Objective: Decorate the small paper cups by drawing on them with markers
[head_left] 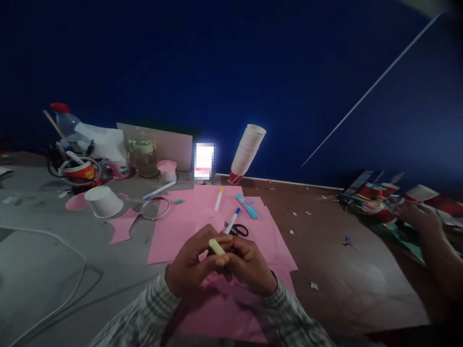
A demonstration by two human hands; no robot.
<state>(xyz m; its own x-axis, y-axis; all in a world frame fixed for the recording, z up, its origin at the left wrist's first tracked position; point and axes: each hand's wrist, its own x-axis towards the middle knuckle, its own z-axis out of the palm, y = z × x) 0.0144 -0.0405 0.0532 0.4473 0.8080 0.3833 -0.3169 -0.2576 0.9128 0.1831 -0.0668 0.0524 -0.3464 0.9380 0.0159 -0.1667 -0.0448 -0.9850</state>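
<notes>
Both my hands meet over the pink paper sheets point(170, 246). A short pale yellow piece point(217, 247), whose exact kind I cannot make out, is pinched between them. My left hand point(193, 262) has its fingers closed on its left side. My right hand point(251, 265) grips its lower right end with thumb and fingers. Just beyond the hands lie black-handled scissors point(240, 230), partly hidden, and a white marker with a blue cap point(233, 219). A yellow-tipped marker point(219, 200) and a turquoise tube point(247, 206) rest farther back on the paper.
A leaning stack of paper cups point(249, 149) stands at the back. On the left are an upturned white cup point(104, 201), pink scraps point(125, 226), a tape ring point(155, 208), a glass jar point(143, 156) and a cable point(81, 274). Another person's hand point(421, 219) is among materials at right.
</notes>
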